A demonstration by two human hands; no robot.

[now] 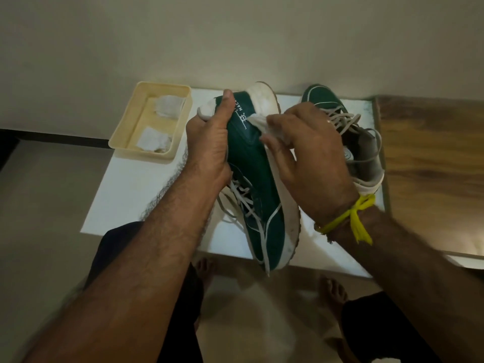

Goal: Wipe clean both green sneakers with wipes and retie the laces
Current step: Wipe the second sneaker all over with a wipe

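My left hand (209, 145) grips a green sneaker (258, 184) at its heel, thumb along the back, holding it tilted above the white table (125, 195) with the toe toward me. Its white laces (242, 197) hang loose. My right hand (309, 153) presses a crumpled white wipe (264, 127) against the sneaker's green side near the heel. The second green sneaker (337, 119) stands on the table at the right, partly hidden behind my right hand, its laces loose too.
A cream plastic tray (123, 142) at the table's left holds two white wipes (153, 141). A wooden surface (432, 153) borders the table on the right. Below the table edge are my bare feet (332, 289) on the floor.
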